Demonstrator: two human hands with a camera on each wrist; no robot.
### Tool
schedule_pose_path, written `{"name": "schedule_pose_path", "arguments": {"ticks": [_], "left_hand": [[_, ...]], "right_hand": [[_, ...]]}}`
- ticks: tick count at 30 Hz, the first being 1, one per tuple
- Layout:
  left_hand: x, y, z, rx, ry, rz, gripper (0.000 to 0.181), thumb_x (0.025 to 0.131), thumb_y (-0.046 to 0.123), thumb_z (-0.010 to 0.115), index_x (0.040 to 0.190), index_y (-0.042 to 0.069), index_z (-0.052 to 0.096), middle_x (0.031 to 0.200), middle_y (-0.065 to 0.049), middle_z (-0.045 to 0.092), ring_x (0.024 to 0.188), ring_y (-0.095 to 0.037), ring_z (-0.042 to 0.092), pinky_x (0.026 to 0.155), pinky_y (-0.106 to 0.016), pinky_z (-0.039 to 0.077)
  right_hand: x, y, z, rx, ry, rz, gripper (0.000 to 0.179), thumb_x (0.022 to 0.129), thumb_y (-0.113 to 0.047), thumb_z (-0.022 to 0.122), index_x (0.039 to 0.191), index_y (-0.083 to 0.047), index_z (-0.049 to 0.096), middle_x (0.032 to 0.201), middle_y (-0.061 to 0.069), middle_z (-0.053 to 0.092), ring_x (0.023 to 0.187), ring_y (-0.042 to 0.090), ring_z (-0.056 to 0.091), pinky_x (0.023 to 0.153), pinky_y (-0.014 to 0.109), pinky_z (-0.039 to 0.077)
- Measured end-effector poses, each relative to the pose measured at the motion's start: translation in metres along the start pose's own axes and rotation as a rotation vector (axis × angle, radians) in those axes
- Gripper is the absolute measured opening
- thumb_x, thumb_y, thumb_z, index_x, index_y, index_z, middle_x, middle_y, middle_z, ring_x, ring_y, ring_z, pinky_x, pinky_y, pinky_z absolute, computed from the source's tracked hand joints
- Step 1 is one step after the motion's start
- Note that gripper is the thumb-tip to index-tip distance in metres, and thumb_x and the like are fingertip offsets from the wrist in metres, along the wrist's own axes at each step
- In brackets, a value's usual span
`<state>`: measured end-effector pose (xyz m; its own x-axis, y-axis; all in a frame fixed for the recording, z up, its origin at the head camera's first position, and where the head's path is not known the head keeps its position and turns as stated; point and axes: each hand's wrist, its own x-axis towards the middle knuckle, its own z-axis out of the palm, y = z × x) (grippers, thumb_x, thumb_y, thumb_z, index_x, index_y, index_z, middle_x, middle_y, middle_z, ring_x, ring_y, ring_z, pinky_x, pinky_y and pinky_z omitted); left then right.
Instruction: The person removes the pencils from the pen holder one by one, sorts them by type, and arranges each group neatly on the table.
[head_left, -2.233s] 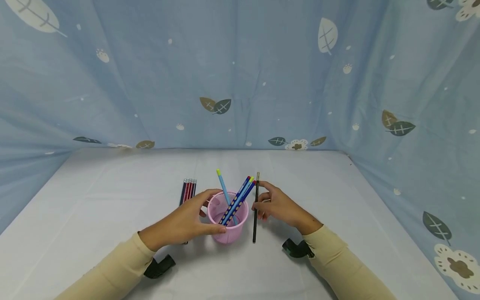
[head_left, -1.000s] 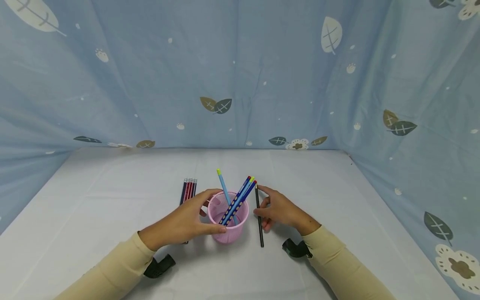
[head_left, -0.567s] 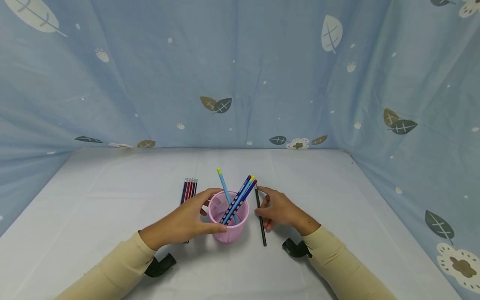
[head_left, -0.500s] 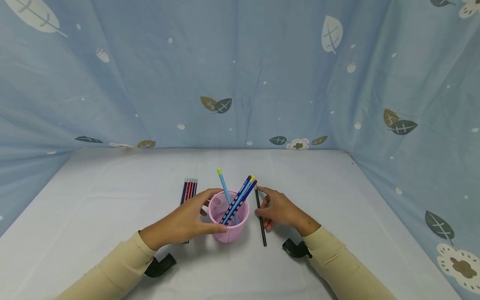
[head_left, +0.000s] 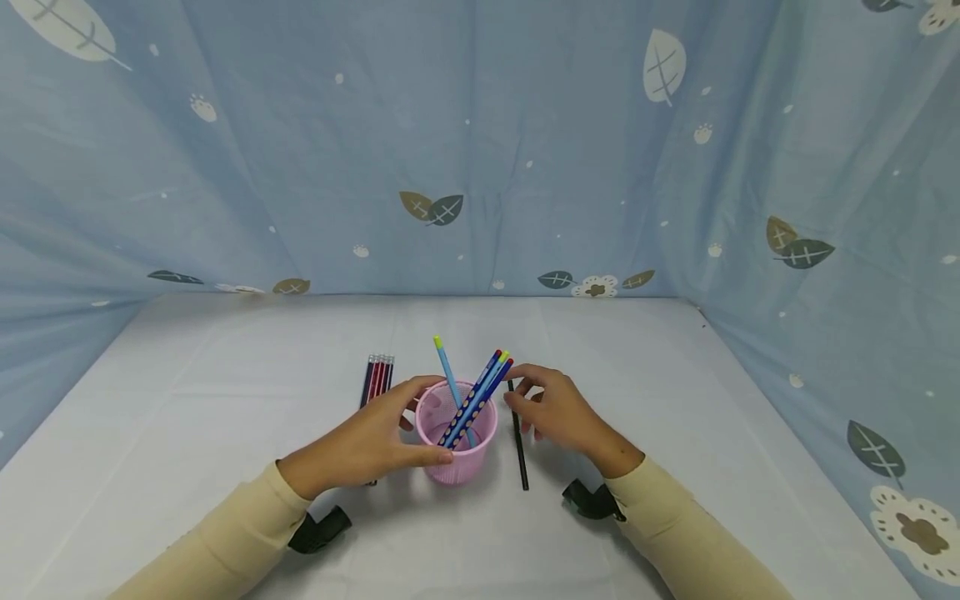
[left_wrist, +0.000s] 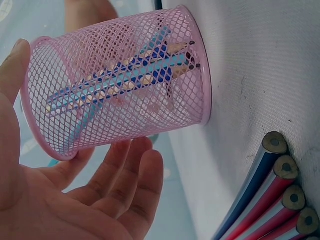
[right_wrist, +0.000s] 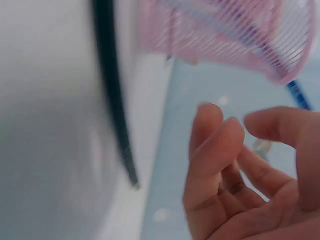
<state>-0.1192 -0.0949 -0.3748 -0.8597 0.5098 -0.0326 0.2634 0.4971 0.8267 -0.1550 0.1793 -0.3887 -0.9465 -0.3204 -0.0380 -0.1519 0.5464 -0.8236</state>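
Note:
A pink mesh pen cup (head_left: 456,471) stands upright on the white table, with several light-blue and dark-blue spotted pencils (left_wrist: 120,80) leaning inside, points down. My left hand (head_left: 375,437) holds the cup from the left, thumb at the near rim and index finger at the far rim. To the right of the cup lies a black pencil (head_left: 520,450), seen blurred as a dark stick (right_wrist: 115,95) in the right wrist view. My right hand (head_left: 558,408) is over its far end with loosely bent fingers (right_wrist: 212,155) and nothing between them.
A row of dark-blue and red striped pencils (head_left: 377,379) lies left of the cup, partly behind the left hand; their flat ends (left_wrist: 286,167) show in the left wrist view. A blue leaf-print curtain (head_left: 480,150) hangs behind the table (head_left: 247,358).
The black pencil, more upright in view at first, has been laid at a slant. My right hand has let go and lifted slightly away. The left hand and cup stay put.

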Motion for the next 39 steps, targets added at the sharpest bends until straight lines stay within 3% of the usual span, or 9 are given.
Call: {"name": "schedule_pose_path", "arguments": {"ticks": [6, 14, 19, 26, 32, 39], "left_hand": [[0.001, -0.001, 0.001, -0.028, -0.002, -0.022, 0.091, 0.077, 0.046, 0.084, 0.152, 0.021, 0.037, 0.135, 0.001, 0.055, 0.112, -0.024, 0.058, 0.088, -0.036, 0.053], [0.000, -0.002, 0.000, -0.011, -0.002, -0.021, 0.091, 0.078, 0.047, 0.083, 0.152, 0.021, 0.037, 0.136, 0.001, 0.054, 0.112, -0.022, 0.058, 0.089, -0.036, 0.052], [0.000, -0.003, 0.000, -0.005, -0.008, -0.008, 0.091, 0.078, 0.048, 0.083, 0.152, 0.020, 0.036, 0.137, 0.001, 0.054, 0.114, -0.022, 0.058, 0.090, -0.037, 0.053], [0.001, -0.002, 0.002, -0.018, -0.005, 0.009, 0.089, 0.079, 0.047, 0.083, 0.151, 0.022, 0.037, 0.137, 0.002, 0.054, 0.114, -0.022, 0.058, 0.089, -0.037, 0.053], [0.000, -0.002, 0.002, -0.035, -0.015, 0.020, 0.088, 0.080, 0.046, 0.082, 0.151, 0.020, 0.037, 0.136, -0.001, 0.055, 0.114, -0.024, 0.058, 0.088, -0.038, 0.054], [0.001, -0.002, 0.001, -0.028, -0.009, 0.015, 0.090, 0.080, 0.046, 0.083, 0.152, 0.019, 0.036, 0.135, 0.000, 0.056, 0.113, -0.024, 0.059, 0.087, -0.036, 0.053]], "right_hand": [[-0.009, -0.017, 0.000, 0.165, -0.017, -0.081, 0.023, 0.099, -0.011, 0.054, 0.120, -0.008, 0.063, 0.100, 0.014, 0.066, 0.083, 0.029, 0.070, 0.066, 0.033, 0.061], [-0.011, -0.023, 0.001, 0.180, -0.047, -0.134, 0.028, 0.101, -0.017, 0.052, 0.125, -0.009, 0.063, 0.113, 0.011, 0.069, 0.104, 0.028, 0.067, 0.085, 0.034, 0.059], [-0.011, -0.021, 0.004, 0.149, -0.058, -0.104, 0.031, 0.100, -0.032, 0.062, 0.122, -0.011, 0.068, 0.113, 0.006, 0.071, 0.101, 0.021, 0.066, 0.085, 0.034, 0.058], [-0.013, -0.020, 0.007, 0.130, -0.026, -0.108, 0.026, 0.096, -0.033, 0.068, 0.111, -0.012, 0.073, 0.104, 0.005, 0.072, 0.090, 0.020, 0.065, 0.081, 0.043, 0.057], [-0.014, -0.020, 0.008, 0.128, 0.008, -0.121, 0.020, 0.094, -0.031, 0.070, 0.106, -0.015, 0.074, 0.102, 0.002, 0.072, 0.089, 0.018, 0.066, 0.077, 0.031, 0.057], [-0.013, -0.021, 0.008, 0.134, 0.065, -0.136, 0.016, 0.094, -0.026, 0.071, 0.097, -0.011, 0.074, 0.098, 0.005, 0.071, 0.085, 0.018, 0.065, 0.075, 0.028, 0.057]]}}
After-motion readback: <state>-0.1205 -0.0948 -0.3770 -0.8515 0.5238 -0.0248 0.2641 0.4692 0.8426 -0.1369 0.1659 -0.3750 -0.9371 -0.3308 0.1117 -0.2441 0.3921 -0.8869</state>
